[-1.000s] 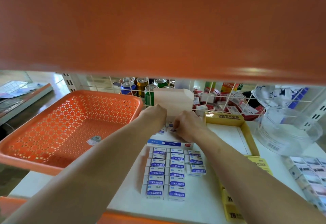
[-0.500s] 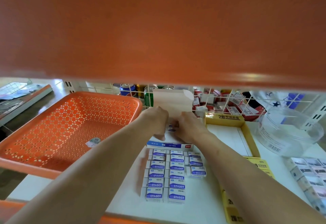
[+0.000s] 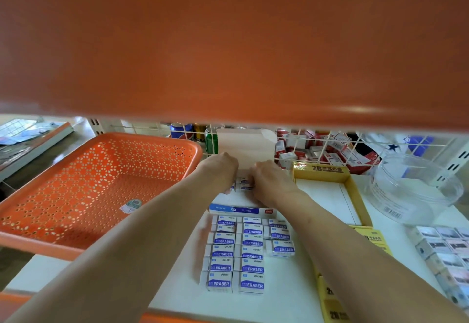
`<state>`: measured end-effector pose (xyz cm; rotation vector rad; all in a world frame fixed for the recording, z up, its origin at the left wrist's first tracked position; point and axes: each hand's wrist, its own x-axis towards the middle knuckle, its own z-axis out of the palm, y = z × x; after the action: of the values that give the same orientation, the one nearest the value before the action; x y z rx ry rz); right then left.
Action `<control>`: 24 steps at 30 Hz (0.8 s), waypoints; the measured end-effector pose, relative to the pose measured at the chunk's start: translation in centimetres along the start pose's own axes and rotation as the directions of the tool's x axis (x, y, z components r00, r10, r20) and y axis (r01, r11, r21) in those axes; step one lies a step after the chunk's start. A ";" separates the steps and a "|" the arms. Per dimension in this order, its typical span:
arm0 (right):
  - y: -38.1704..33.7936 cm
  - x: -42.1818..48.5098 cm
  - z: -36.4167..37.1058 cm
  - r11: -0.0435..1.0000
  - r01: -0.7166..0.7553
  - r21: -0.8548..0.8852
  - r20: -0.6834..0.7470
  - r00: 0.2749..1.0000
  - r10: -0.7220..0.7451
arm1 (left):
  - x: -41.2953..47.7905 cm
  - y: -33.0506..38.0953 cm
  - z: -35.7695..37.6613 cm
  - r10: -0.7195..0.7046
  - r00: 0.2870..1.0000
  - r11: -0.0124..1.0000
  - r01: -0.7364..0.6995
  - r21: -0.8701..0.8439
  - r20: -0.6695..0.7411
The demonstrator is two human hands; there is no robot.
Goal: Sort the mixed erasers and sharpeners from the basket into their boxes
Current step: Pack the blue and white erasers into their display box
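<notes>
An open white and blue eraser box [image 3: 241, 210] lies on the white shelf, its lid flap [image 3: 245, 144] standing up behind. My left hand [image 3: 220, 167] and my right hand [image 3: 269, 180] reach into it side by side, knuckles up, fingers bent down onto a few erasers [image 3: 243, 183] between them; the fingertips are hidden. Several more wrapped erasers [image 3: 236, 254] lie in neat rows in front of the box. The orange basket [image 3: 101, 150] at the left holds only a sticker.
An orange shelf [image 3: 228, 43] overhead blocks the upper view. A yellow box [image 3: 355, 190] and a clear round tub [image 3: 416, 190] stand at the right, with small boxes [image 3: 446, 251] at the far right. Cans [image 3: 182, 131] and red-white packs [image 3: 330, 150] sit behind a wire grid.
Both hands have stayed in the eraser box and drawn a little closer together. The view has dipped slightly, so the overhead shelf covers more.
</notes>
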<state>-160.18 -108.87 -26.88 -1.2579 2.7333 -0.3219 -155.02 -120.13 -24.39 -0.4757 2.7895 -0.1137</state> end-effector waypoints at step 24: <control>-1.3 -6.2 -5.4 0.990 0.080 0.118 0.309 0.944 -0.113 | -8.6 0.5 -2.1 0.094 0.986 0.991 -0.080 -0.105 0.140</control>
<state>-156.25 -104.23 -21.23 -1.2932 2.3618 -0.2444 -148.12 -116.76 -20.04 -0.3688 2.6770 0.0769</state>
